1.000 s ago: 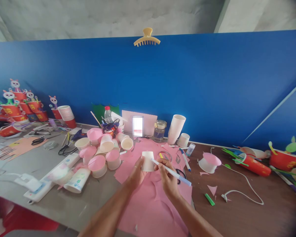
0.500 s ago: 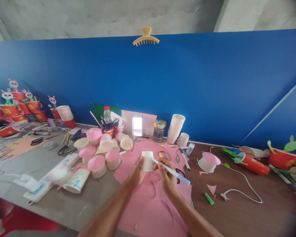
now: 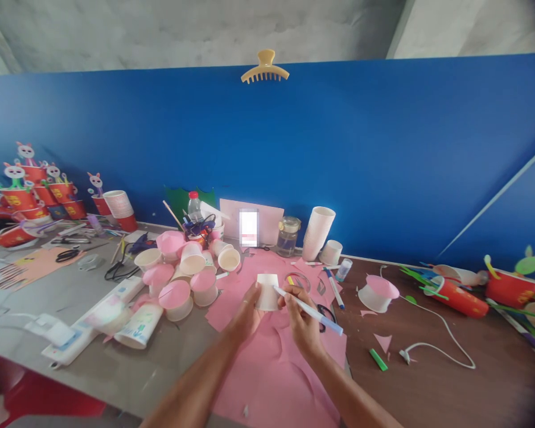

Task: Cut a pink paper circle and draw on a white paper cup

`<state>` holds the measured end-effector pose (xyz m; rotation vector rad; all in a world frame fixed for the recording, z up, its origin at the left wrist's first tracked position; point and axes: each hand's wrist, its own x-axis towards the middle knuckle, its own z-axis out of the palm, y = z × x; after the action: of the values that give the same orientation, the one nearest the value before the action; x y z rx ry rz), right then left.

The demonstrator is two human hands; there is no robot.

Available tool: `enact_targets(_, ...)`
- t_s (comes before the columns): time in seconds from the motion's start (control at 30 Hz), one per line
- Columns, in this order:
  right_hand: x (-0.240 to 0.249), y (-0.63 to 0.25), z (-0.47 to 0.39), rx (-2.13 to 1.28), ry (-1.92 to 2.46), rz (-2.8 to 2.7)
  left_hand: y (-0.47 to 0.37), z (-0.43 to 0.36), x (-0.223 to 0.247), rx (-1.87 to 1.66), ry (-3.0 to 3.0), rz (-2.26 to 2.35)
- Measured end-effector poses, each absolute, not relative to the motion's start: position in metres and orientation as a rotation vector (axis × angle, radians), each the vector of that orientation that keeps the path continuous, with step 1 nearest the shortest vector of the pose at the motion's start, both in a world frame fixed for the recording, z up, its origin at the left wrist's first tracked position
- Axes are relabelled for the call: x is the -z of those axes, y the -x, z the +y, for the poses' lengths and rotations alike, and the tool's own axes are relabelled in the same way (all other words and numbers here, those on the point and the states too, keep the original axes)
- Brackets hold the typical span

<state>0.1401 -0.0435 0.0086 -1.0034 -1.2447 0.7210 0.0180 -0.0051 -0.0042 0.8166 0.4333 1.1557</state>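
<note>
In the head view my left hand (image 3: 248, 310) holds a white paper cup (image 3: 267, 291) near the middle, its fingers wrapped round the cup's left side and underside. My right hand (image 3: 302, 315) grips a white marker pen (image 3: 314, 310) with a pale blue end. The marker's tip is at the cup's side; whether it touches I cannot tell. Beneath both hands spreads pink paper (image 3: 276, 368). Black-handled scissors (image 3: 326, 318) lie partly behind my right hand.
Several cups with pink paper tops (image 3: 175, 294) cluster at left, beside a white power strip (image 3: 98, 321). A stack of paper cups (image 3: 317, 235) and a glass jar (image 3: 288, 236) stand behind. At right sit a pink-topped cup (image 3: 378, 293), a white cable (image 3: 450, 321) and a green marker cap (image 3: 378, 359).
Almost nothing differs. The view has shifted very slightly, and the marker's back end sits a touch further left; both hands keep their hold.
</note>
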Motion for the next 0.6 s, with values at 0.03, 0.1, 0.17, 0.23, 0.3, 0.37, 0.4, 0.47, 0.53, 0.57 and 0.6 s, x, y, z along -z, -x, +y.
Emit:
enact_targets(0.03, -0.009, -0.140, -0.044, -0.722, 1.003, -1.251, -0.018, -0.006, 0.004, -1.157, -0.822, 0.431)
enact_targets(0.1, -0.011, -0.140, -0.045, -0.728, 0.996, -1.264, -0.017, -0.006, 0.004, -1.162, -0.826, 0.436)
enact_targets(0.17, -0.011, -0.140, -0.045, -0.741, 0.981, -1.276, -0.017, -0.005, 0.006, -1.172, -0.819, 0.448)
enact_targets(0.23, -0.010, -0.141, -0.044, -0.746, 0.983, -1.278, -0.016, -0.003, 0.010, -1.173, -0.805, 0.456)
enact_targets(0.3, -0.010, -0.141, -0.044, -0.739, 1.015, -1.263, -0.016, -0.001, 0.013, -1.162, -0.783, 0.462)
enact_targets(0.37, -0.010, -0.141, -0.045, -0.735, 1.038, -1.247, -0.015, 0.001, 0.015, -1.147, -0.762, 0.470)
enact_targets(0.4, -0.011, -0.140, -0.045, -0.737, 1.035, -1.244, -0.015, 0.001, 0.016, -1.145, -0.755, 0.474)
enact_targets(0.47, -0.012, -0.140, -0.046, -0.743, 1.012, -1.252, -0.015, 0.002, 0.017, -1.150, -0.752, 0.474)
enact_targets(0.53, -0.014, -0.139, -0.046, -0.738, 0.992, -1.264, -0.014, 0.002, 0.017, -1.158, -0.756, 0.471)
enact_targets(0.57, -0.015, -0.139, -0.047, -0.735, 0.987, -1.270, -0.014, 0.002, 0.018, -1.162, -0.758, 0.469)
enact_targets(0.6, -0.015, -0.139, -0.047, -0.734, 0.986, -1.271, -0.014, 0.002, 0.018, -1.163, -0.756, 0.468)
